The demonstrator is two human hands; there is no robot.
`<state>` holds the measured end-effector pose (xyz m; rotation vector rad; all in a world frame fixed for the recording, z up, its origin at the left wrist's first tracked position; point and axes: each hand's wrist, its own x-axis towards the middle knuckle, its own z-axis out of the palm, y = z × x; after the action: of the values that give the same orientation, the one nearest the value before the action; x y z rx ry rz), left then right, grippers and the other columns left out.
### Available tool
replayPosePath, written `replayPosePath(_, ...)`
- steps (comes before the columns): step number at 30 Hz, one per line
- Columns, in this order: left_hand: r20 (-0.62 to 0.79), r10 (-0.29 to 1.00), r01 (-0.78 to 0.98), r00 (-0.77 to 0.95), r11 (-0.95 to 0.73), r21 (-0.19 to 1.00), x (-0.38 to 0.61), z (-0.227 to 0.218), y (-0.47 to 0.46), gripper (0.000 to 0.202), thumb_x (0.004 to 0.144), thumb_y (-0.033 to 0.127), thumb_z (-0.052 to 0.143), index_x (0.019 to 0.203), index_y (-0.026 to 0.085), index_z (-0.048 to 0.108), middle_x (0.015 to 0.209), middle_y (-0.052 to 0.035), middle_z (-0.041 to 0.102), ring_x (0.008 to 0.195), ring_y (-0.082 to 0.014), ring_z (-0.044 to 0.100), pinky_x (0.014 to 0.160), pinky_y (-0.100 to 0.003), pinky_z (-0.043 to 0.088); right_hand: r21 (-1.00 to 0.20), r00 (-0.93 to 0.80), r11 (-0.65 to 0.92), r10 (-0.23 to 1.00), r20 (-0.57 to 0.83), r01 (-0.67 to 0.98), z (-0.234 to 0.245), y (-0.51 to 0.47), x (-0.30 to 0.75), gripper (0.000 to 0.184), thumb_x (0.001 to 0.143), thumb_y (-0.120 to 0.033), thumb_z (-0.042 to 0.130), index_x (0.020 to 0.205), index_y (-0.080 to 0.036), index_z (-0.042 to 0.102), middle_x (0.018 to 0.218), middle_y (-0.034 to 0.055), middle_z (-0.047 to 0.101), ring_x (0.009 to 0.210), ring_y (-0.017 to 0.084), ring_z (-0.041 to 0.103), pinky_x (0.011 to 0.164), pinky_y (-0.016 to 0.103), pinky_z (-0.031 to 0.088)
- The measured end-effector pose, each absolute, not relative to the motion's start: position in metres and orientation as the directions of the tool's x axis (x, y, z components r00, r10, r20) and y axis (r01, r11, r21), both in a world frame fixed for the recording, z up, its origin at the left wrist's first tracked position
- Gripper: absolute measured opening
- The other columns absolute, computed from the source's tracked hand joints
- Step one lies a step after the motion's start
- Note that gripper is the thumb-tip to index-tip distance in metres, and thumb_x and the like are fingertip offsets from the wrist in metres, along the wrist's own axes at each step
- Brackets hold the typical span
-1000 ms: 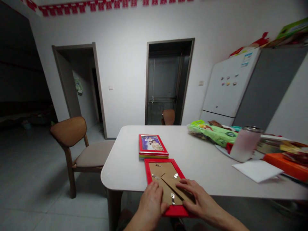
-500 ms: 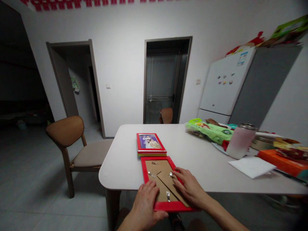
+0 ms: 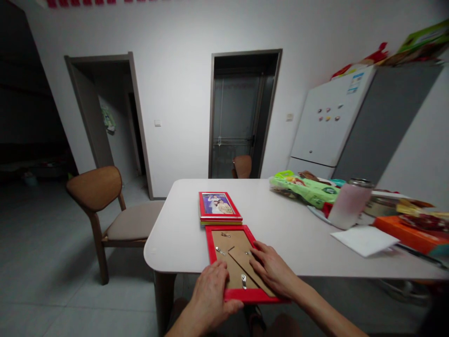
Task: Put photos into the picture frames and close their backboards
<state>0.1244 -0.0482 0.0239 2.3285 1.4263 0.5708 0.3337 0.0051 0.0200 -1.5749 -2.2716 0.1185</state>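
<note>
A red picture frame (image 3: pixel 211 243) lies face down at the near edge of the white table (image 3: pixel 287 229), its brown cardboard back and small metal clips showing. My left hand (image 3: pixel 210 292) rests on the frame's near left corner, fingers curled over the edge. My right hand (image 3: pixel 271 269) lies flat on the cardboard back at the right side, fingers stretched toward a metal clip (image 3: pixel 247 253). Just beyond lies a stack of frames (image 3: pixel 219 208), the top one red with a photo facing up.
A wooden chair (image 3: pixel 105 210) stands left of the table. On the right of the table are a green snack bag (image 3: pixel 308 189), a pink jar (image 3: pixel 347 203), a white paper (image 3: pixel 363 239) and an orange box (image 3: pixel 410 234). A white fridge (image 3: pixel 333 126) stands behind.
My right hand has slid forward along the cardboard back toward the upper right clip. My left hand has stayed on the near left corner. The view has shifted slightly.
</note>
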Motion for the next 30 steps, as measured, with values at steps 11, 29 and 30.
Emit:
replayPosePath(11, 0.117, 0.9, 0.767, 0.421, -0.422, 0.484, 0.122, 0.023, -0.046, 0.064, 0.058, 0.038, 0.066, 0.114, 0.013, 0.046, 0.127, -0.0111, 0.04, 0.117, -0.0231, 0.034, 0.098, -0.035, 0.027, -0.318, -0.542, 0.598, 0.802, 0.252, 0.736, 0.029, -0.034, 0.315, 0.024, 0.076, -0.031, 0.044, 0.089, -0.03, 0.064, 0.109, 0.0047, 0.053, 0.104, 0.022, 0.042, 0.086, 0.039, 0.033)
replayPosePath(29, 0.155, 0.891, 0.744, 0.426, -0.442, 0.5, 0.112, 0.021, -0.039, 0.073, 0.055, 0.039, 0.068, 0.118, 0.013, 0.04, 0.122, -0.0105, 0.045, 0.114, -0.0226, 0.037, 0.097, -0.033, 0.03, -0.376, -0.578, 0.606, 0.792, 0.198, 0.701, 0.04, -0.027, 0.303, 0.036, 0.063, -0.01, 0.042, 0.083, -0.028, 0.066, 0.105, 0.0024, 0.052, 0.098, 0.019, 0.043, 0.086, 0.037, 0.032)
replayPosePath(30, 0.153, 0.891, 0.743, 0.428, -0.443, 0.501, 0.112, 0.021, -0.039, 0.074, 0.055, 0.039, 0.068, 0.118, 0.012, 0.039, 0.122, -0.0105, 0.046, 0.115, -0.0225, 0.037, 0.097, -0.033, 0.03, -0.369, -0.59, 0.618, 0.782, 0.199, 0.695, 0.041, -0.029, 0.304, 0.036, 0.063, -0.01, 0.042, 0.084, -0.028, 0.065, 0.105, 0.0027, 0.051, 0.098, 0.019, 0.043, 0.086, 0.037, 0.032)
